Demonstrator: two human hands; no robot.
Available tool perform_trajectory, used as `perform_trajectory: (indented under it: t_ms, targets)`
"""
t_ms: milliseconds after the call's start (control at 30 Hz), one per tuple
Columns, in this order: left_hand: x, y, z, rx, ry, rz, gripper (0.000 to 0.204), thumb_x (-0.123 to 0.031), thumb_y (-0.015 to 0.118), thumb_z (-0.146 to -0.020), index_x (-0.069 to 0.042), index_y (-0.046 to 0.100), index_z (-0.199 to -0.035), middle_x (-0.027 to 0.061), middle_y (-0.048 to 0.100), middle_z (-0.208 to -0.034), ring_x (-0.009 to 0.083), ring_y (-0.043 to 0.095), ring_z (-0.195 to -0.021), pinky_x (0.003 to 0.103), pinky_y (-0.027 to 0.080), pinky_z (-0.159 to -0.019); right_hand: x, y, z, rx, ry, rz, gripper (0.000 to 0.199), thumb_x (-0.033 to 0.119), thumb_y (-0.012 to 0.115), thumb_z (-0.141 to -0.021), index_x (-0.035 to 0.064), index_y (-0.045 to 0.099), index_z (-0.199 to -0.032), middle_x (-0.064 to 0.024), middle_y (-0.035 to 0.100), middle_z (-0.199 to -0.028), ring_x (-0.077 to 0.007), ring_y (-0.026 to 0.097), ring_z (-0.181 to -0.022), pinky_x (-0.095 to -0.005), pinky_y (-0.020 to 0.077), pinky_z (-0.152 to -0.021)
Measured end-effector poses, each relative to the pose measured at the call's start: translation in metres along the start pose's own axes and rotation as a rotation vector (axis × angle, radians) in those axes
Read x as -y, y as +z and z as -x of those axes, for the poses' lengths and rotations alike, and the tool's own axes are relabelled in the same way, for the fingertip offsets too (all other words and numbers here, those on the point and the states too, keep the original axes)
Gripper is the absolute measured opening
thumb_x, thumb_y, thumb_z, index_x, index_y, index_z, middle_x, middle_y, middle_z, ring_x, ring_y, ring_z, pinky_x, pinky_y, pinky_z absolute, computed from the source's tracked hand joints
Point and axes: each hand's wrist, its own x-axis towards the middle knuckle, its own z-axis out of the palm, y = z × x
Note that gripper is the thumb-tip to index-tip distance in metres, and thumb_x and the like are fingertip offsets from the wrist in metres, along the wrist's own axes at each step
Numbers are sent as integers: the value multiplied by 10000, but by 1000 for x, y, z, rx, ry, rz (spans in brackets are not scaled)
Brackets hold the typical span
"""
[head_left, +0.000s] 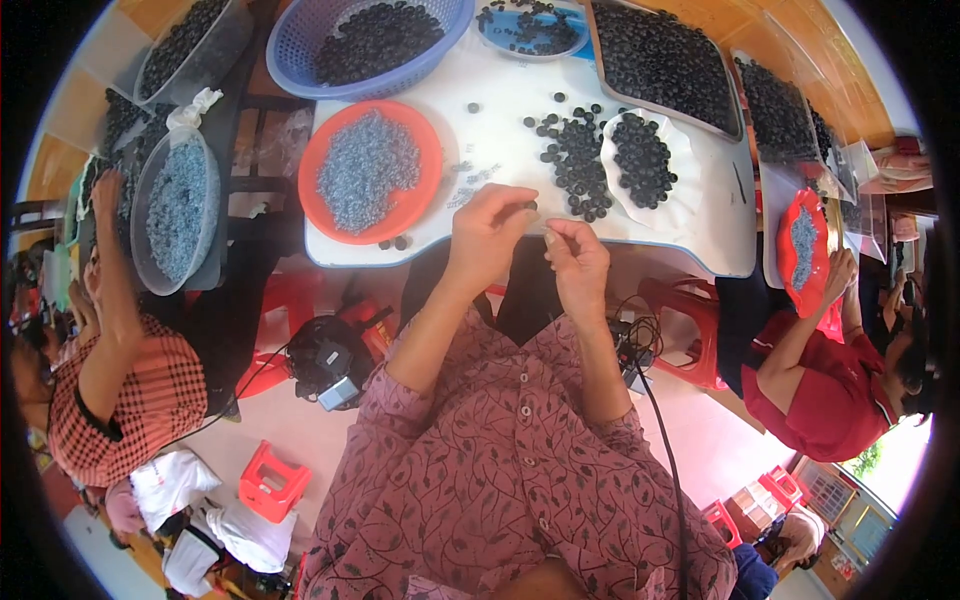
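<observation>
Over the front edge of the white table (500,130), my left hand (484,235) pinches a small black round piece (531,206) between thumb and fingertips. Close beside it, my right hand (580,262) is closed in a pinch; whatever its fingertips hold is too small to make out. Beyond my hands lies a loose pile of black round pieces (573,160). More of them sit on a white scalloped plate (682,160) to the right. To the left, an orange plate (313,205) holds a heap of small, clear bluish pieces (368,170).
At the back stand a blue-purple basket (287,70), a small blue dish (548,54) and a large tray (738,122), all with black pieces. Stray pieces (393,243) lie by the table's front edge. People (140,390) work on both sides, near red stools (272,482).
</observation>
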Motion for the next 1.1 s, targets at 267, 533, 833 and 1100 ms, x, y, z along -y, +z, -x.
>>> perform_trajectory:
  t_ms: [267, 533, 833, 1100]
  targets:
    - [2, -5, 19, 52, -343, 704, 286, -4, 589, -922, 26, 613, -1205, 99, 652, -1046, 143, 660, -842, 253, 551, -761, 18, 3, 4, -2, 9, -61, 133, 45, 619, -918, -12, 626, -1039, 3, 618, -831, -48, 531, -679, -195, 446, -620]
    - [5, -1, 29, 73, -373, 798, 262, -39, 570, -946, 33, 606, -1195, 111, 656, -1032, 148, 660, -832, 278, 564, -753, 26, 3, 9, 61, 1, -187, 126, 89, 593, -951, -4, 629, -1029, 15, 602, -803, -32, 504, -666, -186, 415, -592]
    - [6, -5, 32, 76, -419, 1094, 284, -32, 519, -962, 56, 564, -1229, 165, 659, -1049, 188, 673, -837, 289, 577, -738, 30, 3, 10, 110, -37, -189, 113, 86, 589, -955, 1, 624, -1020, 11, 615, -824, -31, 506, -676, -185, 418, -595]
    - [6, -6, 36, 56, -474, 1206, 266, -32, 524, -955, 67, 573, -1197, 177, 662, -1043, 194, 679, -831, 295, 583, -737, 30, 4, 11, 122, -54, -199, 109, 80, 596, -949, 2, 629, -1018, 7, 631, -858, -36, 510, -679, -184, 423, -603]
